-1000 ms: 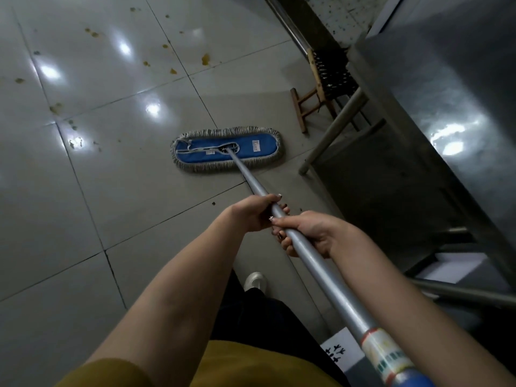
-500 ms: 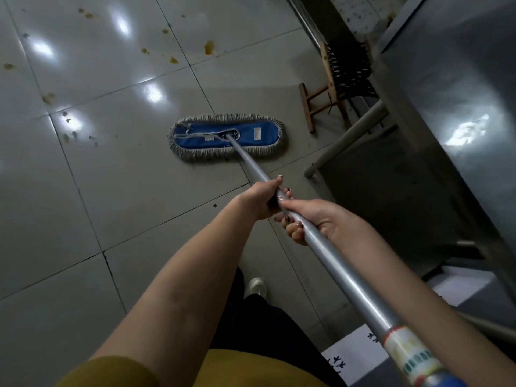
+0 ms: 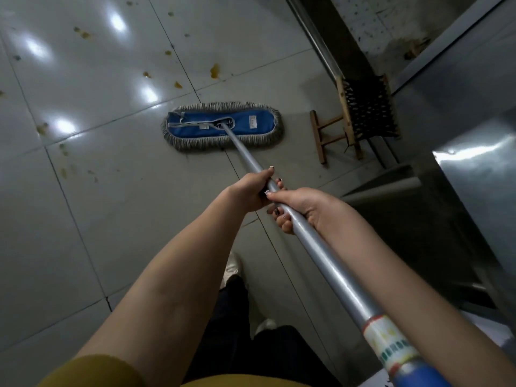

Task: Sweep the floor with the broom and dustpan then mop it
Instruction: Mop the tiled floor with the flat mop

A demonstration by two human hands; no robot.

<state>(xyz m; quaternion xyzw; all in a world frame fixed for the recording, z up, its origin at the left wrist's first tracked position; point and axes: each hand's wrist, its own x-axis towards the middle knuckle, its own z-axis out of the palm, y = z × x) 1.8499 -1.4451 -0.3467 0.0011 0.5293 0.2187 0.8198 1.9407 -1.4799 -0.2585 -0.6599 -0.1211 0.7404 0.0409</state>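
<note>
The flat mop (image 3: pixel 222 125), a blue pad with a grey fringe, lies flat on the tiled floor (image 3: pixel 97 219) out past both hands, toward the far middle. Its silver handle (image 3: pixel 321 255) runs back diagonally toward the near right, ending in a colourful label (image 3: pixel 391 347) and a blue grip. The left hand (image 3: pixel 251 191) is wrapped round the handle further down toward the mop. The right hand (image 3: pixel 298 205) is curled round it just behind, and the two are practically touching. So the mop head is well out ahead of the hands.

There are yellow-brown splotches (image 3: pixel 215 71) on the tiles beyond and left of the mop. Right of the mop sits a small wooden frame (image 3: pixel 321 135) with something black and bristly on it, can't tell what exactly. A stainless steel counter (image 3: pixel 474 107) fills the right side.
</note>
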